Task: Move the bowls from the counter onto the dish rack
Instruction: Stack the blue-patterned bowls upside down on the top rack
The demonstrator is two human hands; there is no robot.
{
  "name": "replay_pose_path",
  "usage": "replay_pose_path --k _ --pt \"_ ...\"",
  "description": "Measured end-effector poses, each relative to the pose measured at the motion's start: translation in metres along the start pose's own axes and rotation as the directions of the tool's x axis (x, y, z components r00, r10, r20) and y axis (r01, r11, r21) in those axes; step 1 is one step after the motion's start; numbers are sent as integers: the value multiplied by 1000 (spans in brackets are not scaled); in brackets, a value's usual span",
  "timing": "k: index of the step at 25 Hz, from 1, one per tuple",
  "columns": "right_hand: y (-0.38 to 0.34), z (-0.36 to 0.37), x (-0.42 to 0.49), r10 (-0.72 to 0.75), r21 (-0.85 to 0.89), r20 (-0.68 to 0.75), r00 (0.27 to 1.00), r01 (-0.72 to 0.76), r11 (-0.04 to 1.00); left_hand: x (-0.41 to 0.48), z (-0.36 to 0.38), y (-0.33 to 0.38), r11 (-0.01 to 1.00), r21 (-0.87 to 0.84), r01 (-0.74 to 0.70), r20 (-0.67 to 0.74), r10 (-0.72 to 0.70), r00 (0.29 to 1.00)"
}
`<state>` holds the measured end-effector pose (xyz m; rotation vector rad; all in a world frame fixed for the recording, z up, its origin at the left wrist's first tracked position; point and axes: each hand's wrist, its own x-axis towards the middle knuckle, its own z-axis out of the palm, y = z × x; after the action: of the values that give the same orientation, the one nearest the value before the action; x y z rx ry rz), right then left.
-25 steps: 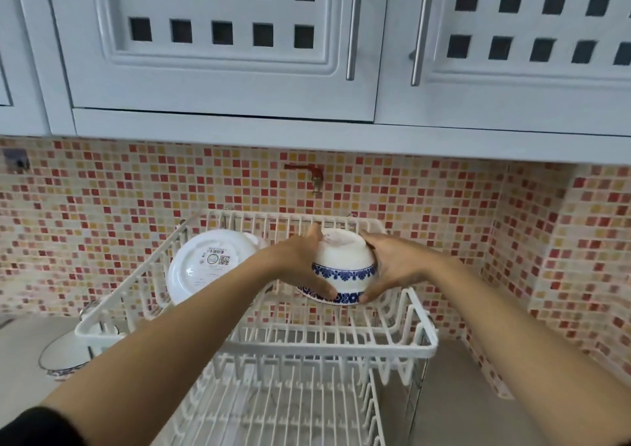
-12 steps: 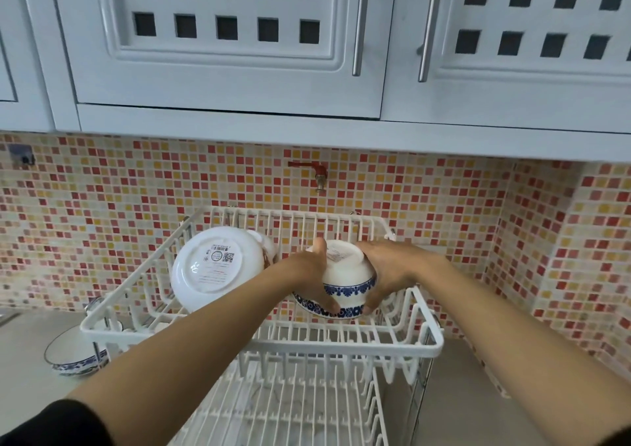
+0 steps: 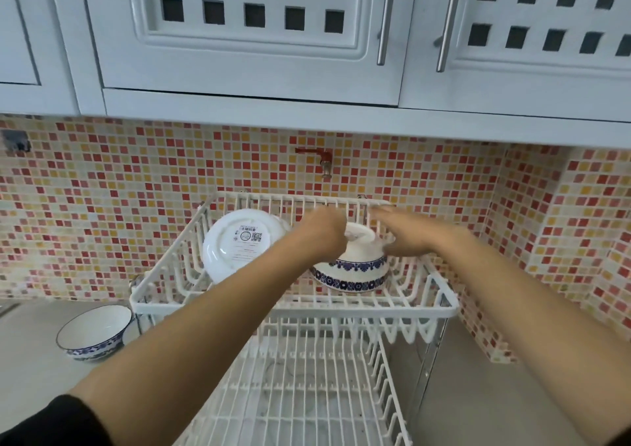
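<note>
1. Head view: bowl sitting upside down on upper rack.
2. Left hand and right hand blurring over bowl; grip unclear.
3. Risking a slide between tines if letting go unevenly.

Bright, even, soft daylight, source out of view. Only faint shadow under the cabinets and beneath the dish rack. No harsh glare (just a mild sheen on the white plate). Motion blur on both hands, left hand and right hand. Wide-angle bending of straight lines near the edges; slight softness overall.
</note>
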<state>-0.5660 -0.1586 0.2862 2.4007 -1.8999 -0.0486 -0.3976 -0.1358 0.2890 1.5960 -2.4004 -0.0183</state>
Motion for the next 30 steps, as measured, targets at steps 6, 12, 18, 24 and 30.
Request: replay_pose_path --k 6,12,18,24,30 --pt "-103 -32 -15 -36 143 -306 951 83 986 -57 -52 -67 996 -93 16 -252 -39 967" --pt "-258 -20 -2 -110 184 -327 938 177 967 -144 -72 -200 983 -116 143 -238 -168 957" --pt "-398 18 15 -65 356 -389 919 215 909 -208 -50 -314 949 -98 298 -135 -310 941" --pt "-468 104 57 61 563 -147 987 33 826 -233 21 -401 869 -136 476 14 -478 878" --pt "-460 194 104 228 531 41 973 -214 820 -231 114 -453 822 -109 559 192 -534 823"
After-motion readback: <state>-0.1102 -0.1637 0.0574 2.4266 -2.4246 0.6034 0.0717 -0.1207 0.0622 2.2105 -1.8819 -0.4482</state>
